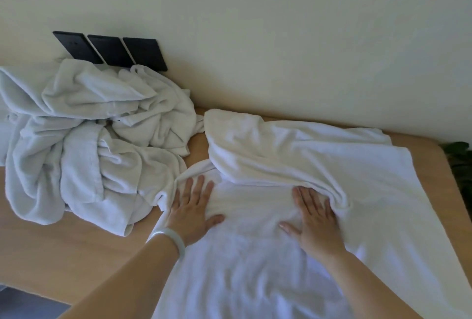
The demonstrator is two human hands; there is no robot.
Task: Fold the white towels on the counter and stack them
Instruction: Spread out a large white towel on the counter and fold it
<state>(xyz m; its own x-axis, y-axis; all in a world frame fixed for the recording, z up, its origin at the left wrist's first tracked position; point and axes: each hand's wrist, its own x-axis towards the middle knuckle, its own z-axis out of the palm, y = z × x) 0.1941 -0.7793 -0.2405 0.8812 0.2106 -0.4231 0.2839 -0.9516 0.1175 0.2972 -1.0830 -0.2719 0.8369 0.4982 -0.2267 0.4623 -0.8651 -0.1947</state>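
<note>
A white towel [255, 280] lies spread over the wooden worktop [51, 247], and everything else is placed from it. Its near part lies fairly flat with shallow wrinkles and runs out of the bottom of the view. Its far part lies doubled over in a thick, rumpled fold [293, 155] that runs from the towel's far left corner across toward its right side. The towel's right edge reaches close to the worktop's rounded corner.

The left grip [194, 206] rests palm down on the towel's left edge, fingers straight and slightly spread, thumb out toward the towel's middle; it pinches nothing. A pale bangle [171, 239] sits on that wrist, just over the towel's left edge. The right grip [316, 219] lies palm down near the towel's middle, fingers straight and close together. Its fingertips are tucked against the underside of the rumpled fold and its thumb points toward the left grip. Both press flat on the cloth, with a smoother stretch of towel between them.

Left of the towel, touching its left edge, sits a heap of crumpled white towels [97, 140], none folded. On the cream wall [281, 38] behind the towel, above the heap, three black plates [109, 50] sit side by side. Past the towel's right edge, beyond the worktop, dark green leaves [459, 158] show.
</note>
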